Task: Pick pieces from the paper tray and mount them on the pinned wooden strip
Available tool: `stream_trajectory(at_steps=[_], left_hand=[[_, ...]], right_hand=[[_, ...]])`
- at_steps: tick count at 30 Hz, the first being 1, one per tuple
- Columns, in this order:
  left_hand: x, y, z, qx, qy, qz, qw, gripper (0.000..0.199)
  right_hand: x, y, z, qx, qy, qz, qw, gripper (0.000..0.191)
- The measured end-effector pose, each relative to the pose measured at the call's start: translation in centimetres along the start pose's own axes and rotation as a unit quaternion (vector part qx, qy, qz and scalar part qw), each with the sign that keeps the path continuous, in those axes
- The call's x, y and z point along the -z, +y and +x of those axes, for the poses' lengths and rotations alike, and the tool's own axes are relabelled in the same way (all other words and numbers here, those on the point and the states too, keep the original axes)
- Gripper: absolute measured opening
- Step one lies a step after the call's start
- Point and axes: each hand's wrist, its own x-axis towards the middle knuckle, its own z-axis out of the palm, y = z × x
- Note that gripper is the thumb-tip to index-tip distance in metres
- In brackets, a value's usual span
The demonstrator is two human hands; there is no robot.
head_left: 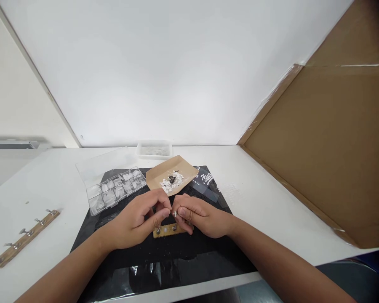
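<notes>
right hand (200,214): pinched on a small white piece (175,213), long axis roughly upright in view. left hand (142,215): fingertips nearly together, just left of the piece; grip contents cannot be told. yellowish strip (166,230): below both fingertips in view, lying crosswise.

Place: from my remote feed, this looks like a workshop.
Worktop (271,210): white, black mat (208,256) spread on it.
Compartment box (116,201): I see clear, filled sections.
Wooden strip (23,241): metal fittings (42,221) in a row.
</notes>
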Motion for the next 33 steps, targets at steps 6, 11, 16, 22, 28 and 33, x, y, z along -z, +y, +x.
stream_trajectory(at_steps=[6,11,16,22,28,33], left_hand=[[-0.5,0.0,0.1,0.001,0.023,-0.018,1.000,0.014],[-0.8,-0.1,0.1,0.037,0.046,-0.083,0.995,0.013],[-0.6,0.2,0.3,0.112,0.048,-0.208,0.971,0.020],[-0.3,0.6,0.4,0.113,0.034,-0.237,0.964,0.017],[-0.3,0.3,0.4,0.086,0.041,-0.218,0.971,0.017],[0.0,0.2,0.3,0.079,0.024,-0.187,0.979,0.018]], right_hand=[[0.0,-0.3,0.2,0.015,0.015,-0.067,0.998,0.057],[-0.3,-0.4,0.2,0.028,0.039,-0.091,0.995,0.052],[-0.3,-0.7,0.0,0.029,0.063,-0.136,0.988,0.047],[-0.5,-1.1,-0.1,0.026,0.073,-0.185,0.980,0.039],[-0.7,-1.0,-0.3,0.024,0.099,-0.215,0.971,0.035],[-0.8,-1.1,-0.3,0.041,0.099,-0.220,0.970,0.027]])
